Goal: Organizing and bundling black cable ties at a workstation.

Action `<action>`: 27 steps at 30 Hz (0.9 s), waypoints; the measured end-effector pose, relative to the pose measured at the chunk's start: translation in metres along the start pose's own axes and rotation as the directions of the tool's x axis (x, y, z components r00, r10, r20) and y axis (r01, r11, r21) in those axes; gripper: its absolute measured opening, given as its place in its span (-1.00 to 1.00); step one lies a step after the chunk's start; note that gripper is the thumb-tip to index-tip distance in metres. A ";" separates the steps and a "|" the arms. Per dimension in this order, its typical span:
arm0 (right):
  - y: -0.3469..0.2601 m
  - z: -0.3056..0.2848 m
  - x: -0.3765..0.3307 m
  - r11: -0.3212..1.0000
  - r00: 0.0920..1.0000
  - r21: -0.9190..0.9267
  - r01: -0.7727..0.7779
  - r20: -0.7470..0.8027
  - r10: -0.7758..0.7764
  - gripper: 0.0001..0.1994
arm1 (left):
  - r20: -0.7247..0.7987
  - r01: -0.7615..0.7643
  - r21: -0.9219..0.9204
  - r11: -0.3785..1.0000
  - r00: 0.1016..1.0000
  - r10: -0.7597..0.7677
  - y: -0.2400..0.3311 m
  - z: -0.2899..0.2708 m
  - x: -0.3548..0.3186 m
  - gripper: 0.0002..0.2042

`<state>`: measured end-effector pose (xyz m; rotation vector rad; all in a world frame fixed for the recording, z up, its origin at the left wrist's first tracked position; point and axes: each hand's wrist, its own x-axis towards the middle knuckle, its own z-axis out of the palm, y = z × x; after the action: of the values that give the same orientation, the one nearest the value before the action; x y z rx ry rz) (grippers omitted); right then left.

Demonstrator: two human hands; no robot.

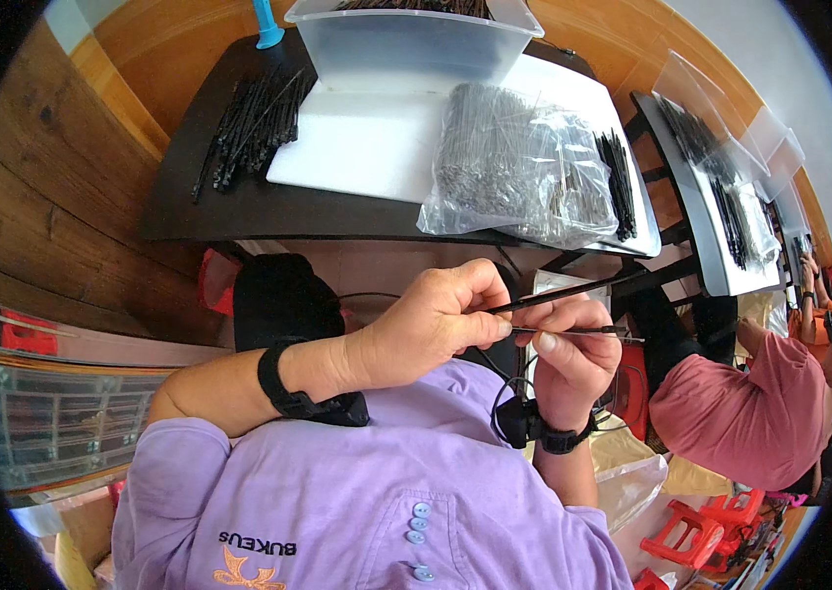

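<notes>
In front of my chest, my two hands meet with fingertips almost touching. My left hand (445, 317) is closed in a pinch on a slim black rod (568, 292), which slants up to the right over my other fingers. Just below it, my right hand (573, 356) pinches a second thin dark stick (583, 330), whose left end runs to my left fingertips. Whether the two pieces are joined is hidden by the fingers. On the dark table lie a pile of similar black rods (254, 123), a clear plastic bag (524, 162) full of thin greyish strands, and a smaller black bundle (617, 187).
A translucent bin (416, 49) stands at the back of the black table (190, 211), by a white foam sheet (352, 147). Blue stand (267, 28) at the back left. To the right, a person in pink (750, 413) sits near another table (721, 251) and red stools (696, 531).
</notes>
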<state>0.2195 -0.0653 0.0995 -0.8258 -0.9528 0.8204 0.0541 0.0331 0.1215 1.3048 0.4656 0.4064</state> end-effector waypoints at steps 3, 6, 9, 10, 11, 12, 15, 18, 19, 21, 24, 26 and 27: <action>-0.002 0.008 0.002 0.996 0.992 0.074 -0.048 -0.112 0.056 -0.89 | -0.017 -0.134 0.099 0.986 0.990 0.137 -0.008 0.003 0.002 -0.88; 0.002 0.008 0.005 0.997 0.994 0.072 0.024 -0.111 -0.016 -0.89 | 0.016 -0.208 0.217 0.954 0.978 0.209 -0.006 0.004 0.001 -0.87; -0.001 0.010 0.006 0.997 0.995 0.064 0.039 -0.094 -0.033 -0.90 | -0.004 -0.153 0.146 0.977 0.988 0.155 -0.006 0.004 0.000 -0.86; -0.004 0.011 0.006 0.999 0.996 0.046 0.014 -0.085 -0.010 -0.91 | -0.006 -0.090 0.087 0.992 0.996 0.091 -0.005 0.004 0.000 -0.86; -0.005 0.011 0.006 0.999 0.996 0.046 0.014 -0.085 -0.010 -0.91 | -0.005 -0.026 0.026 0.999 1.000 0.027 -0.004 0.004 0.001 -0.86; -0.006 0.012 0.006 0.999 0.995 0.033 0.001 -0.097 0.002 -0.91 | -0.005 -0.026 0.026 0.999 1.000 0.026 -0.004 0.004 0.001 -0.86; -0.006 0.011 0.006 1.000 0.996 0.025 -0.007 -0.088 0.009 -0.90 | 0.023 -0.015 -0.021 1.000 1.000 0.015 -0.005 0.002 0.001 -0.86; -0.005 0.010 0.006 0.999 0.998 0.040 0.015 -0.055 -0.013 -0.90 | 0.021 0.002 -0.034 0.999 1.000 -0.001 -0.003 0.002 0.001 -0.86; -0.005 0.010 0.006 0.998 0.999 0.050 0.032 -0.042 -0.029 -0.90 | 0.025 0.022 -0.055 0.998 0.999 -0.020 -0.003 0.001 0.000 -0.87; -0.003 0.009 0.006 0.998 0.999 0.049 0.029 -0.043 -0.027 -0.88 | 0.029 0.042 -0.075 0.996 0.999 -0.040 -0.001 0.002 0.000 -0.88; -0.005 0.010 0.003 0.997 0.996 0.073 -0.009 -0.082 0.015 -0.86 | 0.025 0.087 -0.087 0.992 0.996 -0.085 -0.001 0.002 0.000 -0.89; -0.005 0.011 0.002 0.994 0.991 0.103 -0.043 -0.120 0.055 -0.84 | 0.045 0.028 -0.117 0.993 0.999 -0.022 -0.006 0.002 0.001 -0.89; -0.004 0.012 0.004 0.993 0.993 0.115 -0.003 -0.117 0.017 -0.83 | 0.047 0.028 -0.116 0.993 0.999 -0.023 -0.005 0.003 0.000 -0.89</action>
<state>0.2109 -0.0613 0.1084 -0.7713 -0.7907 0.8187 0.0556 0.0298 0.1168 1.1918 0.4141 0.3765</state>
